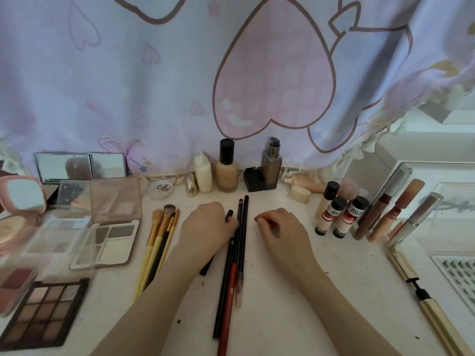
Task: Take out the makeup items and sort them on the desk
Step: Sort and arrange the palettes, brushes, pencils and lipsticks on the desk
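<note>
A bundle of slim pencils (237,255), mostly black with one red and one pale-tipped, lies at the middle of the white worktop (295,317), long axes running from the near edge toward the back edge and fanning slightly at the near ends. The left hand (208,227) rests knuckles-up on the left side of the bundle, fingers curled round a short black pencil (228,215) whose tip points up and away toward the back edge. The right hand (281,231) sits just right of the bundle, apart from it, fingers curled under and, as far as the view allows, holding nothing. Left of the pencils, yellow-handled brushes (160,242) lie side by side, bristles toward the back edge. Along the left edge sit open eyeshadow palettes (105,244), a dark nine-pan palette (45,310) near the front left corner, and a pink compact (21,196). Foundation bottles (227,168) stand upright along the back edge. Near the right edge, small black-capped bottles (339,217) and lip gloss tubes (393,209) lean in a row, with a gold mascara (424,291) lying uncapped toward the front right corner. A lilac curtain (275,73) printed with pink hearts hangs behind the worktop.
</note>
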A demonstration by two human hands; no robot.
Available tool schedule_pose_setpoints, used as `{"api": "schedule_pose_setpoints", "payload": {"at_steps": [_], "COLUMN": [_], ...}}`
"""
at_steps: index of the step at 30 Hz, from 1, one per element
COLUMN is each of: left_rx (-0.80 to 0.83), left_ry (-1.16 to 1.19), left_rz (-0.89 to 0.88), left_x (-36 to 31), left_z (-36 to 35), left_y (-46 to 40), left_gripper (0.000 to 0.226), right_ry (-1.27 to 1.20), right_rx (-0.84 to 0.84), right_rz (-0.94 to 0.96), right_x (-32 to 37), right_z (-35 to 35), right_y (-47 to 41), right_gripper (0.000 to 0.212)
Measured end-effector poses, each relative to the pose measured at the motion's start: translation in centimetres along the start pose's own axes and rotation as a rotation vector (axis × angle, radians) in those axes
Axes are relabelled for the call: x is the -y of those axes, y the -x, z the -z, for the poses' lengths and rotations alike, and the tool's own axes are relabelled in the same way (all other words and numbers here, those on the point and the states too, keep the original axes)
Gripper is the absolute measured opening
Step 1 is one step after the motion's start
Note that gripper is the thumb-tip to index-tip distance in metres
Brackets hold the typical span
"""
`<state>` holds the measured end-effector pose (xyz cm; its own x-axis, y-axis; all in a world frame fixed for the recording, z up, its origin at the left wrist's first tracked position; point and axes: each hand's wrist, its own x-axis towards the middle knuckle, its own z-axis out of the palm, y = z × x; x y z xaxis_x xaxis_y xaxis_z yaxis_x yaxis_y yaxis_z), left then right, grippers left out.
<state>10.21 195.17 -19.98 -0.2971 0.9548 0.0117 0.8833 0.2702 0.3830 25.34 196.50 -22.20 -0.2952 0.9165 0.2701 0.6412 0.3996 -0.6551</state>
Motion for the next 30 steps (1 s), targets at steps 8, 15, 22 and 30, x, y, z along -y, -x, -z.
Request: {"api": "schedule_pose_setpoints", "payload": {"at_steps": [8,15,22,30], "left_rx": [-0.162,-0.122,0.142,0.021], "left_ry": [0.806,1.294,0.955,0.287], "left_rz": [0.062,0.110,-0.137,-0.557], "left_x": [0.1,-0.9,-0.8,-1.3], "left_z": [3.7,3.0,2.3,0.8], "left_y": [0.1,1.1,1.8,2.5], "left_gripper": [0.029,0.026,0.015,0.023], "right_ry": [-0.347,-1.066,-1.409,-1.105], "right_rx": [-0.034,0.266,-0.011,0.019], "right_rz": [-0.201,-0.309,-0.490,-0.415], "right_x": [1.1,2.8,1.4,1.9], "right_z": [1.2,2.1,3.2,2.3], "right_y": [0.2,0.5,0.0,0.7], "right_gripper": [0.021,0.051,0.019,0.018]}}
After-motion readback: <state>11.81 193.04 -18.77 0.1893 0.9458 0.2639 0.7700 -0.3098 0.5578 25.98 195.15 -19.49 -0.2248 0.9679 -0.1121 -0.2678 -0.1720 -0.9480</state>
